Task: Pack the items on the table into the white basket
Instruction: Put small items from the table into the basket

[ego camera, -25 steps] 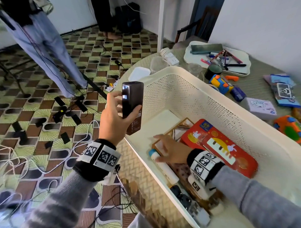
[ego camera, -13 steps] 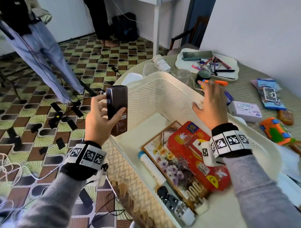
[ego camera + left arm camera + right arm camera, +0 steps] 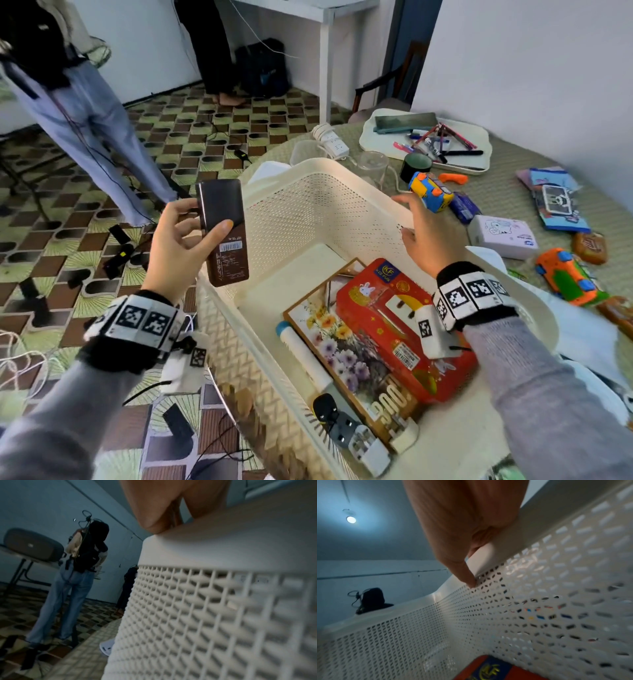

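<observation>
Left of the white basket point(image 3: 318, 192), left hand point(image 3: 178, 250) grips a brown bottle point(image 3: 224, 233) upright, outside the rim. Right hand point(image 3: 428, 236), fingers spread and holding nothing, over basket's far rim by toy truck point(image 3: 430, 192).

One white basket point(image 3: 342, 192). Inside it: one red tin point(image 3: 387, 329), one flower-print box point(image 3: 342, 353), one white tube with a blue cap point(image 3: 301, 353), two plug adapters, one black point(image 3: 325, 407) and one white point(image 3: 366, 448). Left of the basket: one brown bottle point(image 3: 224, 229). Right of the basket: two toy cars point(image 3: 430, 192) point(image 3: 565, 277), one white tissue pack point(image 3: 501, 236), one tray point(image 3: 373, 137) of pens. Behind the basket: one power strip point(image 3: 334, 144), two clear cups point(image 3: 371, 166) point(image 3: 305, 154), one dark jar point(image 3: 416, 166). Two hands.
</observation>
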A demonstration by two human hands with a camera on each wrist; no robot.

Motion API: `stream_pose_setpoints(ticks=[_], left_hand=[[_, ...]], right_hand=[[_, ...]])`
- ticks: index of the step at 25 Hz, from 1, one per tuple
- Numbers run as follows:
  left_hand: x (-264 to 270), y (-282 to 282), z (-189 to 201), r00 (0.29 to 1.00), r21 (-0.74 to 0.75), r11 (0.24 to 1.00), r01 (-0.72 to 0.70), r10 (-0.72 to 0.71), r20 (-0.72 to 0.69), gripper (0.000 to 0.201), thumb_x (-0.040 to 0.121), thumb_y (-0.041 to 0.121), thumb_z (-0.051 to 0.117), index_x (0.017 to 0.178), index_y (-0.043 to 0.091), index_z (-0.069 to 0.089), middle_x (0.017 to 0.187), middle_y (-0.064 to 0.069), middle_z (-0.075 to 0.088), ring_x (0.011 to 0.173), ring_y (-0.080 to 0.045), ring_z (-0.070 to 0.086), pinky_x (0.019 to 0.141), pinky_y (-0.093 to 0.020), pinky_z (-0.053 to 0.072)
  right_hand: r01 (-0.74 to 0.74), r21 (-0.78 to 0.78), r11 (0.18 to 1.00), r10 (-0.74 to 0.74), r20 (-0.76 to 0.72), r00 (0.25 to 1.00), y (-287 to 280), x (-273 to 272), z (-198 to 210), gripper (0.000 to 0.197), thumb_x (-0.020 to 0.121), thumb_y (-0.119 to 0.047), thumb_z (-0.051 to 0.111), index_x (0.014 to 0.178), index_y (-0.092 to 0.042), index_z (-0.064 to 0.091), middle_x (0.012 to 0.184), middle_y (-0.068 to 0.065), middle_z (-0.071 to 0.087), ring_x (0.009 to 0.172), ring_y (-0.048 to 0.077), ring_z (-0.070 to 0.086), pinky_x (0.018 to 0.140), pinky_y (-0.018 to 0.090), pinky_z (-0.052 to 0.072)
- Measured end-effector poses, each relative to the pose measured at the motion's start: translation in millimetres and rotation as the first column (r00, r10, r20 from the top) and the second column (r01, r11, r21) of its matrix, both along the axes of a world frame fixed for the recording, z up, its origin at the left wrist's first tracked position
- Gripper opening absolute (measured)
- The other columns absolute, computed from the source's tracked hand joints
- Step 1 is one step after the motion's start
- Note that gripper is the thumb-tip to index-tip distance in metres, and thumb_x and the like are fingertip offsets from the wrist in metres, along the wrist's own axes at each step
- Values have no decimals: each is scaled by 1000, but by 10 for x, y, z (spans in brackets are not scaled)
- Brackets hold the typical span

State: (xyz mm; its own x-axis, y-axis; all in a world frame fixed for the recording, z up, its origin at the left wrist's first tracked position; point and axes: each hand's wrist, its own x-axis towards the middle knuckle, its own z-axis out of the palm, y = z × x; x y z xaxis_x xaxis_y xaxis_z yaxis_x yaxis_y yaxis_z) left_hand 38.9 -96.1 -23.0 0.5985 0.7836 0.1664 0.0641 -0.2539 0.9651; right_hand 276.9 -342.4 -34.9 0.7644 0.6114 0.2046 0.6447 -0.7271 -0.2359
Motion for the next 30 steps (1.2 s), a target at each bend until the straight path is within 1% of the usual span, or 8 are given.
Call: stream_pose_setpoints(ticks=[7,10,13,18,21,25,28,30], left_hand=[[489,245,1021,896,103,894,437,-422,-141,38,69,28,72,103,38,58,84,13,72,73,-3,68,61,-16,54],[941,222,1174,697,225,664,713,-636,-331,45,71,30,73,113,33,57,90,8,70,80,-10,65,73,-18,51],[1295,69,896,399,212,340,916,-722,-565,49,77,32,76,119,34,52,100,3,65,83,-7,63,75,-16,51],[1405,-328,112,-106,-5,-151,988,-669,-736,50,81,23,74,126,27,54,98,16,58,77,17,51,69,-2,38],[1315,-503,-232,-305,-128,-331,935,-566,-766,56,80,23,75,131,22,52,105,15,54,76,17,46,69,2,33],[1151,-595,-603,-479,-285,-491,823,-332,-813,57,77,26,78,129,24,53,115,-1,63,90,-8,51,67,-15,34],[1119,-572,-720,-546,-350,-524,776,-282,-789,54,76,24,79,125,21,56,104,0,64,83,-8,49,61,-6,33],[1121,-551,-742,-578,-381,-529,758,-275,-768,56,76,26,79,126,22,53,102,2,61,83,-10,50,68,-12,36]], right_hand=[[87,19,996,-87,-42,995,36,35,3,44,90,-19,57,132,-24,42,104,8,68,92,32,64,70,38,48],[123,12,992,-122,-74,990,50,55,-22,44,90,-21,58,132,-24,43,107,7,68,93,31,64,73,38,47],[158,-24,987,-159,-65,985,60,50,-2,46,91,-25,56,135,-24,43,104,10,68,93,32,63,74,37,47],[238,-92,967,-244,-64,968,92,29,30,43,92,-28,54,134,-24,44,111,11,65,102,33,60,74,37,44],[268,-94,959,-275,-78,958,121,10,40,42,91,-29,55,132,-25,45,110,11,64,103,33,59,75,40,45],[293,-98,951,-300,-63,952,159,-58,55,41,92,-27,54,132,-25,46,110,8,65,105,30,59,71,33,36],[325,-94,941,-331,-67,941,175,-81,62,40,91,-28,54,131,-28,47,109,5,66,105,29,59,74,33,35],[329,-96,939,-336,-68,939,181,-95,68,39,91,-28,54,130,-28,47,109,4,66,105,29,59,76,33,36]])
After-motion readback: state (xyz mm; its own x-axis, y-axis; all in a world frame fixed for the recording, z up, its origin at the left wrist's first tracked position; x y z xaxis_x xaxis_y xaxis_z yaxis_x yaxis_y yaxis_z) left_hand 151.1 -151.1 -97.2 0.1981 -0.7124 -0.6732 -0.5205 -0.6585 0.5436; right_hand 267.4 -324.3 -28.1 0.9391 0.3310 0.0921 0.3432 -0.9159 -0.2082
